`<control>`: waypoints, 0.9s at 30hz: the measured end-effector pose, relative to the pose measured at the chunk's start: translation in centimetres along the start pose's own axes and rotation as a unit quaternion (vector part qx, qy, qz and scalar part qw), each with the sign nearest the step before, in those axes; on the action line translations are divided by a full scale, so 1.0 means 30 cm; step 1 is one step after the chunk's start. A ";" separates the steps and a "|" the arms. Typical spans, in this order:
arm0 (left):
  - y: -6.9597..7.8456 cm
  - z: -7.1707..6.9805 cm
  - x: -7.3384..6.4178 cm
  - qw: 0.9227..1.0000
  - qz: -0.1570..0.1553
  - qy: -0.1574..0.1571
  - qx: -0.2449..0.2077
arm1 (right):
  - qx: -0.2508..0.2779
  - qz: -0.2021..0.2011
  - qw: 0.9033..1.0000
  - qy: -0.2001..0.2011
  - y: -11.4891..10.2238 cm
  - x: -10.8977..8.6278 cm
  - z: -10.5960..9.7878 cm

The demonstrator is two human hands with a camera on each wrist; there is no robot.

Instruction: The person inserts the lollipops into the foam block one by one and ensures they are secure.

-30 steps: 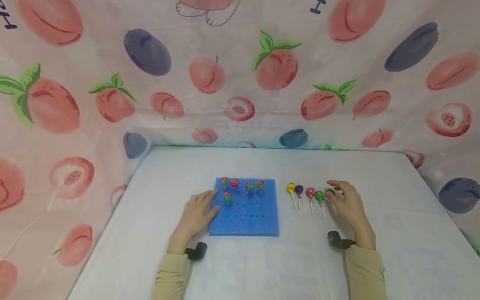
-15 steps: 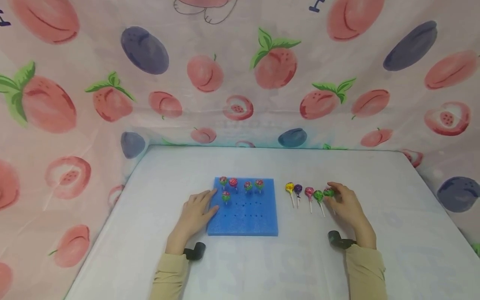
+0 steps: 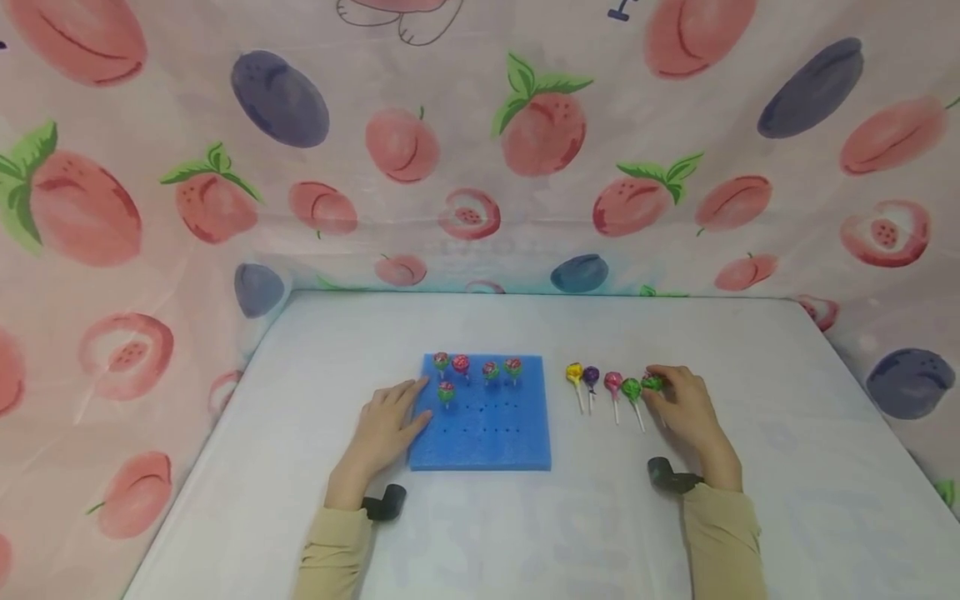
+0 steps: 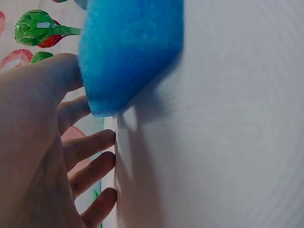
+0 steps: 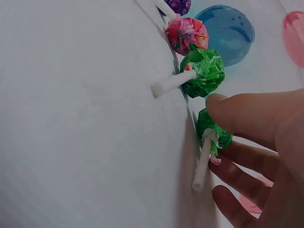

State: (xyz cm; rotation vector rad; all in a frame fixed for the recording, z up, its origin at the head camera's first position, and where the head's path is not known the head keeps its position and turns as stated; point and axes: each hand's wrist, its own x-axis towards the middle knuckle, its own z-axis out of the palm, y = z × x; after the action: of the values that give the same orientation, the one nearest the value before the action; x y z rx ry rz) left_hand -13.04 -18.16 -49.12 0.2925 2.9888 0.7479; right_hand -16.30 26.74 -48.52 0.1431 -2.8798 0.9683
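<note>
My right hand (image 3: pixel 686 412) pinches the head of the green-wrapped lollipop (image 5: pixel 219 137) at the right end of a row. Its white stick points toward me, close over the table, in the right wrist view. Beside it in the row lie another green lollipop (image 3: pixel 632 390), a pink one (image 3: pixel 613 382), a purple one (image 3: pixel 591 376) and a yellow one (image 3: pixel 574 372). My left hand (image 3: pixel 381 429) rests at the left side of a blue foam board (image 3: pixel 480 454), fingers extended and thumb against its edge. Several red-and-green lollipops (image 3: pixel 446 392) stand upright in the board's holes.
Several small holes (image 3: pixel 496 430) show in the front part of the board. The white table (image 3: pixel 600 525) runs back to a fruit-patterned curtain (image 3: pixel 525 225). A black wrist camera (image 3: pixel 671 475) sits on each arm by the sleeve.
My right thumb and fingers have closed on the green lollipop's head at the row's right end. The left hand stays at the board. The whole head view has drifted slightly.
</note>
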 end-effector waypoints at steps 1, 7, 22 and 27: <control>0.000 0.000 0.000 1.000 0.000 0.000 -0.001 | -0.001 -0.001 1.000 0.000 -0.002 0.000 0.000; -0.001 0.004 0.001 1.000 0.002 0.003 0.000 | -0.010 0.000 1.000 -0.005 -0.003 -0.001 -0.005; 0.003 0.001 0.003 1.000 0.007 0.005 0.004 | -0.024 0.011 1.000 0.000 -0.009 -0.003 -0.014; 0.002 -0.002 0.002 1.000 0.005 0.002 0.004 | -0.030 0.034 0.999 -0.012 -0.028 -0.007 -0.028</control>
State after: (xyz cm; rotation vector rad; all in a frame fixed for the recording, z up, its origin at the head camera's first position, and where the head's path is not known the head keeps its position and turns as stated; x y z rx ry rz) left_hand -13.08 -18.12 -49.04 0.3075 2.9962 0.7392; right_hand -15.94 26.58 -47.38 0.0532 -2.9495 0.8945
